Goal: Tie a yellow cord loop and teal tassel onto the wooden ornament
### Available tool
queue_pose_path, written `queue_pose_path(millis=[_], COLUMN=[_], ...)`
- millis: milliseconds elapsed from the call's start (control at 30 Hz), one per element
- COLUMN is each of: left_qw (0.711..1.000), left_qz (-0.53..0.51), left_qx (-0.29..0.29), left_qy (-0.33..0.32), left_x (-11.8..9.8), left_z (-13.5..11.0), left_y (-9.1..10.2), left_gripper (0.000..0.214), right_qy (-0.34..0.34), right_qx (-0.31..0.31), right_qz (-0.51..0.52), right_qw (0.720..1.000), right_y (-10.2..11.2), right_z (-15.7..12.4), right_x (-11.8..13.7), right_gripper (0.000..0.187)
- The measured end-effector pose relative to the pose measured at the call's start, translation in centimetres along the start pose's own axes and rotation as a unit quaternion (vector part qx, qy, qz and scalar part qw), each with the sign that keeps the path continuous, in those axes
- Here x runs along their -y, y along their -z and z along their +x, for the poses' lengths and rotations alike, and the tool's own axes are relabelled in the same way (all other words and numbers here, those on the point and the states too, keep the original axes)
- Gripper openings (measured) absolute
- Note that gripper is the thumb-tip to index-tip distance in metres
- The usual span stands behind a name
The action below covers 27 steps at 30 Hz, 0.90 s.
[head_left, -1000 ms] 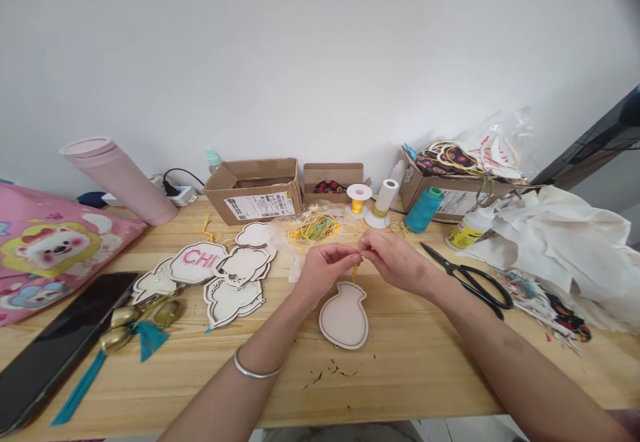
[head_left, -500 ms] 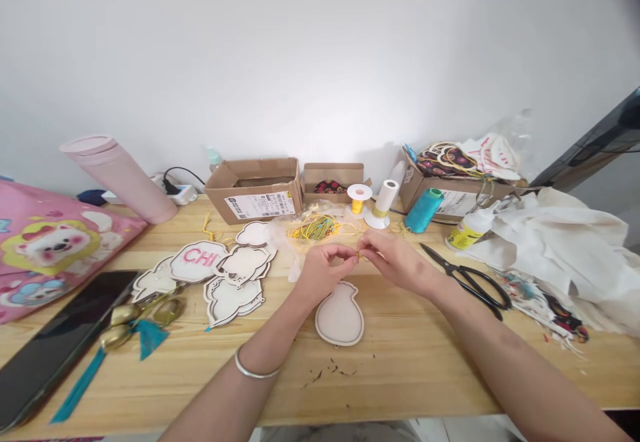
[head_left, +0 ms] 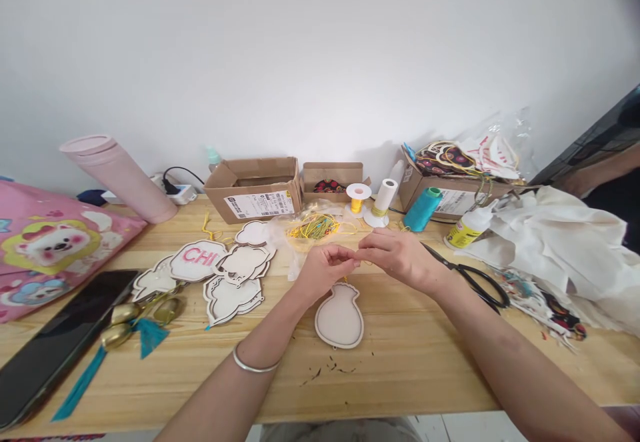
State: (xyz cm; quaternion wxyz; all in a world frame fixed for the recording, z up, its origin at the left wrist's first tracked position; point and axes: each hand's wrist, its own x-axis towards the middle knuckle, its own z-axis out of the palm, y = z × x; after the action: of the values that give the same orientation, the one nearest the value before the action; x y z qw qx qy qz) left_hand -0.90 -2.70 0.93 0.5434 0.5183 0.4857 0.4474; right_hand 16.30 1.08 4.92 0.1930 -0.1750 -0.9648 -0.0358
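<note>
My left hand (head_left: 330, 267) and my right hand (head_left: 387, 259) meet above the middle of the table, their fingertips pinched together on a thin yellow cord (head_left: 367, 263). Most of that cord is hidden by the fingers. Just below lies a pouch-shaped wooden frame (head_left: 339, 319) with a pale inside, flat on the wood. A bit of yellow cord shows at its top edge. Behind my hands, a clear plastic bag holds a tangle of yellow and green cords (head_left: 314, 227).
Wooden-rimmed shapes (head_left: 235, 275) and brass bells (head_left: 117, 334) with teal tassels lie left. Black scissors (head_left: 477, 282), a glue bottle (head_left: 467, 227) and white cloth (head_left: 560, 242) are right. Thread spools (head_left: 423, 209) and cardboard boxes (head_left: 253, 192) line the back. Someone's arm (head_left: 605, 172) shows far right.
My right hand has turned over slightly and shifted right, its fingers now covering more of the cord. Another person's arm has come into view at the far right.
</note>
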Motion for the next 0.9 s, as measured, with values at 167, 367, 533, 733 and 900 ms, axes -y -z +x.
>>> queue_pose_path(millis=[167,367,533,733,900], left_qw=[0.999,0.998,0.998,0.997,0.997], left_qz=[-0.034,-0.06,-0.043,-0.042,-0.051], left_qx=[0.003,0.003,0.032,0.044,0.042], left_qy=[0.019,0.023,0.034,0.05,0.043], left_x=[-0.3,-0.4,-0.4,-0.2,0.1], left_z=[0.0,0.0,0.0,0.0,0.1], left_y=[-0.1,0.2,0.4,0.6,0.7], left_gripper=[0.022,0.022,0.024,0.025,0.026], right_qy=[-0.017,-0.044,-0.017,0.015,0.008], right_qx=[0.026,-0.054,0.006,0.028,0.035], right_qz=[0.011,0.071,0.019,-0.033,-0.03], right_qw=[0.999,0.995,1.0,0.999,0.999], right_y=[0.0,-1.1,-0.6,0.3,0.1], right_z=[0.3,-0.3,-0.4,0.0,0.3], right_x=[0.2,-0.7,-0.5,0.0,0.6], right_gripper=[0.026,0.021,0.033,0.026,0.027])
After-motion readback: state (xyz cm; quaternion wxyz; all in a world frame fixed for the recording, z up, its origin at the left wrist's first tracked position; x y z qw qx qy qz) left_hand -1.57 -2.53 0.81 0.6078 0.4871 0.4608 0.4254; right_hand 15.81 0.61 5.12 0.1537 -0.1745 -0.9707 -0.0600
